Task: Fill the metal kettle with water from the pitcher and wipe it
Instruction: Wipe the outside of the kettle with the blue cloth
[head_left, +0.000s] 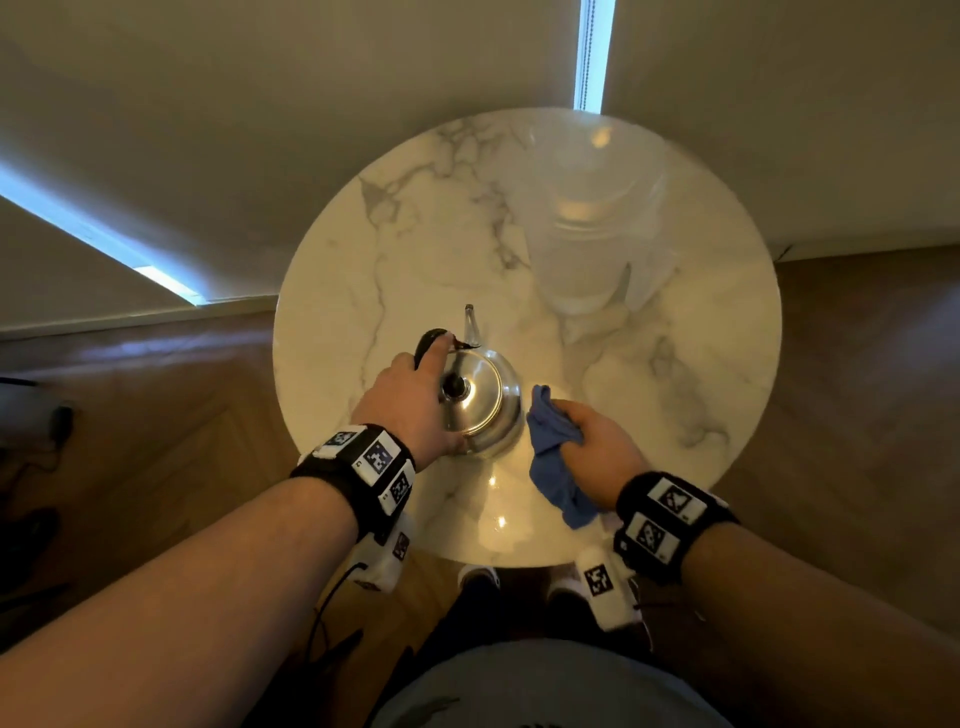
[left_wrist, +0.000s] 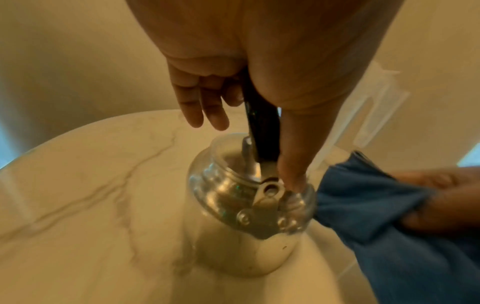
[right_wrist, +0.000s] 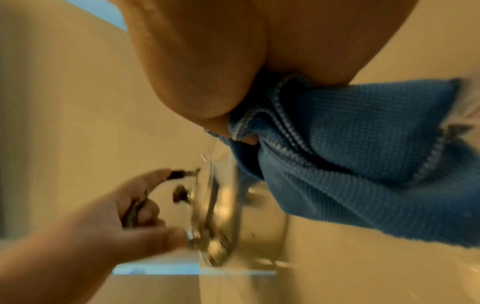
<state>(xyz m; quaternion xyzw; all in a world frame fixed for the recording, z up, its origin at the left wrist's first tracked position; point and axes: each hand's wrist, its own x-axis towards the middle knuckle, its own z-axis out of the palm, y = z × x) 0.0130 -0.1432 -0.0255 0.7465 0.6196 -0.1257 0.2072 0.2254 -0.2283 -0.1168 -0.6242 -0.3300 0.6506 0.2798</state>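
The kettle sits on the round worktop. The left hand holds its black handle in a closed grip. At 3 o'clock, touching the kettle, the right hand squeezes a blue cloth. The clear pitcher stands at 1 o'clock.

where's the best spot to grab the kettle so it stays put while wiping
Grip the black handle, coming from above: it arches over the lid of the metal kettle, which stands upright on the table. The left hand holds it there, leaving the side free for the blue cloth in the right hand.
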